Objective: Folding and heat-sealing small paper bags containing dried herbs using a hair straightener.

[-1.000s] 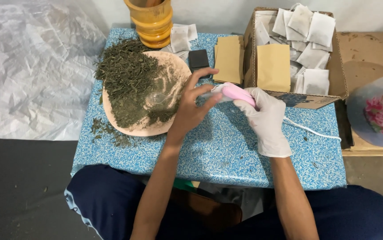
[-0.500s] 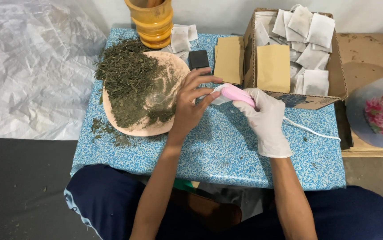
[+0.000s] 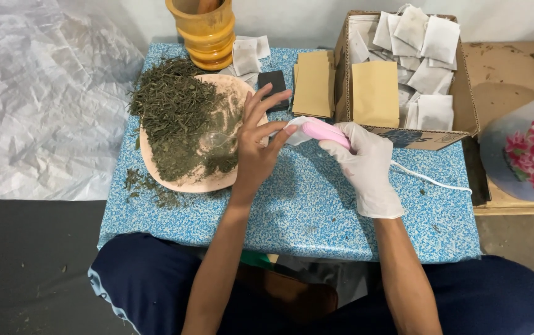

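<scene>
The gloved right hand (image 3: pixel 366 164) grips a pink sealer (image 3: pixel 323 131). The bare left hand (image 3: pixel 261 139), fingers spread, pinches a white sachet (image 3: pixel 297 122) at its tip.

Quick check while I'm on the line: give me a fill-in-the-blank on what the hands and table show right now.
1. The right hand, which wears a white ____, grips a pink handheld sealer.
2. The left hand pinches a small white ____ at the sealer's tip.
3. Dried green leaves lie heaped on a round ____.
4. The cardboard box holds filled white sachets and a ____ envelope.

Missing words: glove; sachet; plate; tan
</scene>
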